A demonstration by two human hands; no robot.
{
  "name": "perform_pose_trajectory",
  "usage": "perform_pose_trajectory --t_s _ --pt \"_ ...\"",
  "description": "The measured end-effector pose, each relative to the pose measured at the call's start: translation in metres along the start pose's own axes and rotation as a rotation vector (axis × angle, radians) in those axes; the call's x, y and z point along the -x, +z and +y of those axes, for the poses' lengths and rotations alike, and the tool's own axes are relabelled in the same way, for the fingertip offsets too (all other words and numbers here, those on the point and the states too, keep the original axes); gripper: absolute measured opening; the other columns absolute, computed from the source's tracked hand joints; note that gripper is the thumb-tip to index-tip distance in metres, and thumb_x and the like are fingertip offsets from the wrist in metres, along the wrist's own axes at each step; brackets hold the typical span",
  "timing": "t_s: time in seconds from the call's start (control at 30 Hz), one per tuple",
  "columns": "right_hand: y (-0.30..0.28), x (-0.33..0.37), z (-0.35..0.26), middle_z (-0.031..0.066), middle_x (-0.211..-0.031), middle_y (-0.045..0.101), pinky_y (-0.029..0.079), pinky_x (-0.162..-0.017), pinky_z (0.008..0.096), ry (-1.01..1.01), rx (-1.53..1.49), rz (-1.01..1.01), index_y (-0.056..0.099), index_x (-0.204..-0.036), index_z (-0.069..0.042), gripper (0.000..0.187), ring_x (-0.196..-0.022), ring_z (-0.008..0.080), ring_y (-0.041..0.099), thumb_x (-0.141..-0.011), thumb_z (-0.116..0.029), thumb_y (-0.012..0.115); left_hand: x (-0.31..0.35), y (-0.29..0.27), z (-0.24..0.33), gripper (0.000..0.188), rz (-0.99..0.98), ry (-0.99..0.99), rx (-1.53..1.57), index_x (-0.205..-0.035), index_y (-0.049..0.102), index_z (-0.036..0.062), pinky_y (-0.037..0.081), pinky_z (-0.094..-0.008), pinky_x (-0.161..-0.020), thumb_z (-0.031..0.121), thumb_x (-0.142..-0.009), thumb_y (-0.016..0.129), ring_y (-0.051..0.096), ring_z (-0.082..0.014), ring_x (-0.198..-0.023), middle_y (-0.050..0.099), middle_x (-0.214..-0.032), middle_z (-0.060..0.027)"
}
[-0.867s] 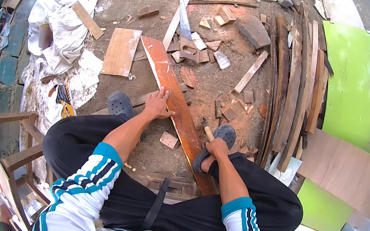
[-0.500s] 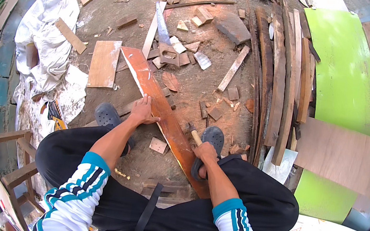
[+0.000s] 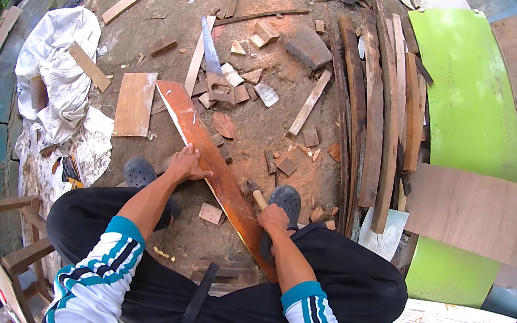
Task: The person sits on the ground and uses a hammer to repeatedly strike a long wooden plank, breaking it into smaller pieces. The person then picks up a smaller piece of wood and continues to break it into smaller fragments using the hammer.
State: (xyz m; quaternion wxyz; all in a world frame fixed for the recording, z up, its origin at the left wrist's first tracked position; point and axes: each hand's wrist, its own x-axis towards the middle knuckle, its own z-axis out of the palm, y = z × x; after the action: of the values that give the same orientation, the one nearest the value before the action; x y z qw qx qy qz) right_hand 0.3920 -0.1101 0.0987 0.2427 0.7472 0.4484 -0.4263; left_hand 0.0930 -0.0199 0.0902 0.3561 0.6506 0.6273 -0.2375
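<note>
A long reddish-brown wooden plank (image 3: pixel 214 164) lies slantwise across the ground between my feet, its near end beside my right shoe. My left hand (image 3: pixel 185 163) grips its left edge about midway, thumb stretched over the face. In my right hand (image 3: pixel 273 218) is a hammer (image 3: pixel 259 198), held by its pale wooden handle. The small dark hammer head is low over the plank's right edge; whether it touches cannot be made out. A small light wood block (image 3: pixel 211 213) with dark spots lies on the ground left of the plank.
Beyond the plank lie a handsaw (image 3: pixel 210 47), wood offcuts and a stone block (image 3: pixel 309 47). Long boards (image 3: pixel 375 106) are stacked at right beside green sheets (image 3: pixel 472 94). At left are a white sack (image 3: pixel 59 55), a square board (image 3: pixel 135 104) and a wooden frame (image 3: pixel 21 252).
The whole view has shifted slightly, so the scene sits a little further left. Both hands keep their holds on the plank and hammer, with little movement.
</note>
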Motion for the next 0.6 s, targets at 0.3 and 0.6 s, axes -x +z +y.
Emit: perform_pose_trajectory --t_s 0.3,0.6 --pt "0.020 0.004 -0.019 0.0216 -0.110 0.072 0.057 -0.090 0.0451 -0.024 -0.049 0.126 0.076 -0.106 -0.004 0.029 -0.105 0.0367 0.071 -0.095 -0.021 0.055 -0.027 -0.001 0.001 0.127 -0.057 -0.020 0.215 -0.150 0.025 -0.0145 0.021 -0.0537 -0.120 0.082 -0.075 0.060 0.011 -0.0501 -0.150 0.009 -0.159 -0.0402" --pt "0.025 0.002 -0.003 0.0219 -0.106 0.073 0.058 -0.087 0.0447 -0.040 -0.030 0.122 0.076 -0.104 -0.003 0.028 -0.101 0.0365 0.072 -0.093 -0.021 0.057 -0.040 0.017 0.028 0.130 -0.024 -0.201 0.266 -0.144 0.029 -0.0227 0.017 -0.0552 -0.121 0.084 -0.075 0.057 0.010 -0.0545 -0.149 0.014 -0.157 -0.0421"
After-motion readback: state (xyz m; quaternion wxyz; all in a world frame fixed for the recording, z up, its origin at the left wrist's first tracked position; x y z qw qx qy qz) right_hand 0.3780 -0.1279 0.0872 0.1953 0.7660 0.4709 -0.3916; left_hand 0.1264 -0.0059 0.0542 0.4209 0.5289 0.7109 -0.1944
